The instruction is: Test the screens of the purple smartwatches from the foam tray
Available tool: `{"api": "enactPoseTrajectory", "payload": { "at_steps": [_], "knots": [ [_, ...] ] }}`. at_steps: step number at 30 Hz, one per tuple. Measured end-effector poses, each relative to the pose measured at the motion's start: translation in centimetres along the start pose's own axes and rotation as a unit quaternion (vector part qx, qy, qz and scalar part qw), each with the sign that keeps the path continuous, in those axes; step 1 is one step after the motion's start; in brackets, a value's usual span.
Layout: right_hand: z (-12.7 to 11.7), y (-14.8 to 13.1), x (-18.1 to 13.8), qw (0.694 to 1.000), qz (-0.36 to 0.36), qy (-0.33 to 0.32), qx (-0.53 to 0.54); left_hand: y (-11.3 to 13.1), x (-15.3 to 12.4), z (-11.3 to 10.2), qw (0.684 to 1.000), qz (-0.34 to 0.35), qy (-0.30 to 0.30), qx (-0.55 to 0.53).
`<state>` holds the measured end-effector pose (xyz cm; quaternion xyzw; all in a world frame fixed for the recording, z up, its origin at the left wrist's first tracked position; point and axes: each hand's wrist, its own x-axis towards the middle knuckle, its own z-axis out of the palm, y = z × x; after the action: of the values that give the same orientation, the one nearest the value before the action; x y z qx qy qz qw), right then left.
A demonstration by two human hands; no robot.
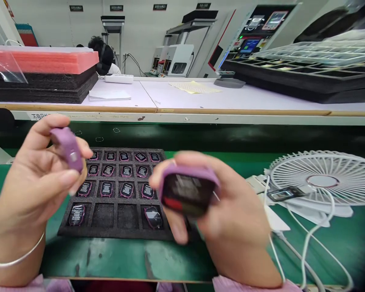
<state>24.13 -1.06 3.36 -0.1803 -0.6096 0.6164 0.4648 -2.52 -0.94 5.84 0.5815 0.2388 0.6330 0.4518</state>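
My left hand [39,174], raised at the left, pinches a purple smartwatch case [67,148] turned edge-on, with a small silvery part on its side. In my right hand [231,198] is another purple smartwatch [188,190], its dark screen facing me with blurred text and a red patch. Behind and between both hands lies a black foam tray [109,235] with rows of compartments. Several purple-rimmed smartwatches [127,190] sit in it, many showing lines of text. In the front row one watch [153,217] lies tilted, and two compartments there hold nothing. My right hand covers the tray's right part.
A white fan [322,178] lies at the right with white cables [307,239] and a small dark device [286,194]. On the shelf [152,97] stand pink and black foam stacks [39,73] and black trays [298,77]. A person [102,54] sits beyond.
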Motion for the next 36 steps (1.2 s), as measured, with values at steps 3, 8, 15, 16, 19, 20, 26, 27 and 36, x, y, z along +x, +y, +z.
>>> {"api": "enactPoseTrajectory", "payload": {
  "at_steps": [3,8,15,16,19,20,26,27,36],
  "knots": [
    [-1.4,1.5,3.3,0.995,0.033,0.025,0.086,-2.2,1.4,0.0,0.998,-0.022,0.038,0.053],
    [-3.1,4.0,6.2,0.98,0.101,0.06,0.158,-5.7,2.6,0.1,0.993,-0.101,0.025,0.06],
    [-3.1,5.3,6.4,0.978,0.11,0.057,0.165,-6.7,3.0,0.4,0.984,-0.174,0.004,0.03],
    [-3.1,5.4,6.4,0.979,0.108,0.057,0.161,-6.7,3.0,0.4,0.984,-0.178,0.005,0.025],
    [-3.3,5.6,6.6,0.982,0.103,0.055,0.148,-6.9,3.0,0.6,0.983,-0.183,0.014,0.011],
    [-3.4,5.7,6.6,0.983,0.102,0.055,0.146,-6.9,3.0,0.6,0.983,-0.184,0.018,0.007],
    [-3.4,5.8,6.7,0.982,0.092,0.046,0.156,-7.1,3.0,0.6,0.981,-0.193,0.03,-0.017],
    [-3.4,5.7,6.7,0.982,0.091,0.045,0.158,-7.2,3.0,0.6,0.98,-0.194,0.028,-0.021],
    [-3.2,5.8,6.7,0.983,0.098,0.053,0.148,-6.9,2.9,0.8,0.98,-0.196,0.024,-0.023]
  ]
}}
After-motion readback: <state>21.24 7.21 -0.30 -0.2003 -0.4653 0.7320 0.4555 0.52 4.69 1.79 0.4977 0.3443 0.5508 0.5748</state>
